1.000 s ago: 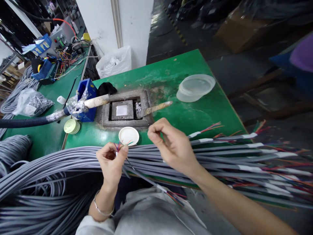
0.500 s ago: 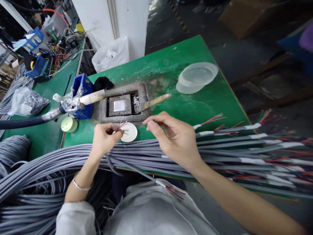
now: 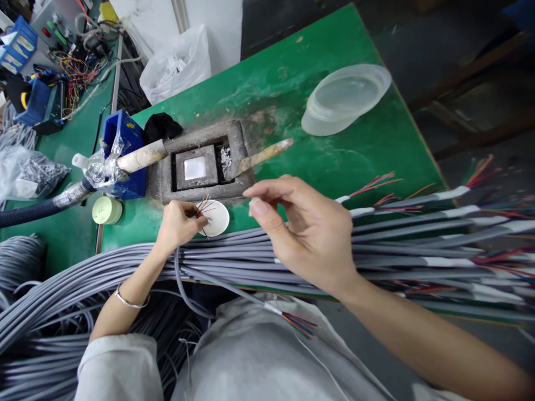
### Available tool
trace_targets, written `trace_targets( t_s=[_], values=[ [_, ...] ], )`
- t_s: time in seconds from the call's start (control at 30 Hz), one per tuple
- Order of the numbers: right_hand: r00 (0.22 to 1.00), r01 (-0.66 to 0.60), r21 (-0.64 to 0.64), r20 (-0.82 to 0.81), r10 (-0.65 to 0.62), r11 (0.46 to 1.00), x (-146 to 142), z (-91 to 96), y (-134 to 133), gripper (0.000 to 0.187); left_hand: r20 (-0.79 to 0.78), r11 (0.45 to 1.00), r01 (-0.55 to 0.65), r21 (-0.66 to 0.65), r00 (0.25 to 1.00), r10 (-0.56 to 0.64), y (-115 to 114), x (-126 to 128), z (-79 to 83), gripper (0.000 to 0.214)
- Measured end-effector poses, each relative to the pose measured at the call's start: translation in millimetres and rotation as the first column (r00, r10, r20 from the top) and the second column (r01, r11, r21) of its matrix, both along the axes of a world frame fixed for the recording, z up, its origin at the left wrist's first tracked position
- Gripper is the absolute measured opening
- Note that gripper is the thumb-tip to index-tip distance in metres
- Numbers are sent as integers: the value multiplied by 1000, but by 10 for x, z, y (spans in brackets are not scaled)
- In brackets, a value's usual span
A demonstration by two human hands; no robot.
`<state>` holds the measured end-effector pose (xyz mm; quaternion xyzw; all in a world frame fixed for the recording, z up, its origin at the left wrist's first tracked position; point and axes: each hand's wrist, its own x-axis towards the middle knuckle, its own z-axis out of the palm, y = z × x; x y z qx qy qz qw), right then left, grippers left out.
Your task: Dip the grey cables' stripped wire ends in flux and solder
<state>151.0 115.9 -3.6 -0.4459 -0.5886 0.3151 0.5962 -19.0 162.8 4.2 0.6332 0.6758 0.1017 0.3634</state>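
Smooth grey cables (image 3: 234, 250) are being carried in a bundle by the stained green bench (image 3: 271, 83); a shiny square surface (image 3: 195, 168) is being enclosed by a crusted rectangular frame (image 3: 239, 139). Thin, multicoloured wires (image 3: 206, 207) are being pinched by the left hand (image 3: 178, 225), fanned ends being held over the round white dish (image 3: 221, 220). Nothing is being gripped by the right hand (image 3: 307, 234), thumb and forefinger being held narrowly apart. The frame's left edge is being partly hidden by a pale pipe (image 3: 143, 157).
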Motion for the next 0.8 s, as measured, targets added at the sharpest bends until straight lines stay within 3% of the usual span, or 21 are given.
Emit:
trace_targets(
  t_s=[0.13, 0.27, 0.43, 0.6, 0.8],
  values=[
    [1000, 22, 18, 13, -22, 1000, 3, 12, 5, 9, -2, 1000, -5, 27, 1000, 5, 36, -45, 64, 12],
    [998, 52, 38, 26, -53, 998, 8, 22, 9, 10, -67, 975, -15, 222, 997, 31, 238, -75, 209, 14],
    [996, 84, 58, 22, -85, 995, 23, 18, 9, 14, -303, 912, 154, 380, 952, -35, 647, -7, 210, 15],
    [993, 120, 51, 14, -121, 991, 41, 29, 5, 16, -438, 896, 228, 381, 898, -42, 919, 36, 107, 13],
    [984, 175, 51, 33, -177, 983, 63, 58, 2, 14, -475, 922, 246, 300, 877, -80, 1010, 103, 47, 4]
  ],
)
